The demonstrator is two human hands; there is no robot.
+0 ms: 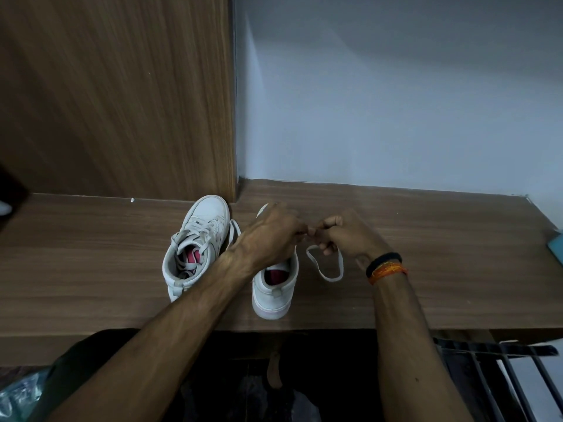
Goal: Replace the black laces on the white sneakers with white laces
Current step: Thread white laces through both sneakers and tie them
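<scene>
Two white sneakers stand side by side on a wooden shelf, toes toward the wall. The left sneaker carries white laces, their ends lying loose in its opening. My left hand covers the front of the right sneaker, so its eyelets are hidden. My right hand meets the left one above that shoe. Both hands pinch a white lace, whose loop lies on the shelf to the shoe's right. Another stretch of white lace shows between the shoes. No black lace is in view.
A wooden panel rises behind the left sneaker and a pale wall behind the right. A blue-green object lies at the shelf's right edge. Dark metal bars sit below the shelf at right.
</scene>
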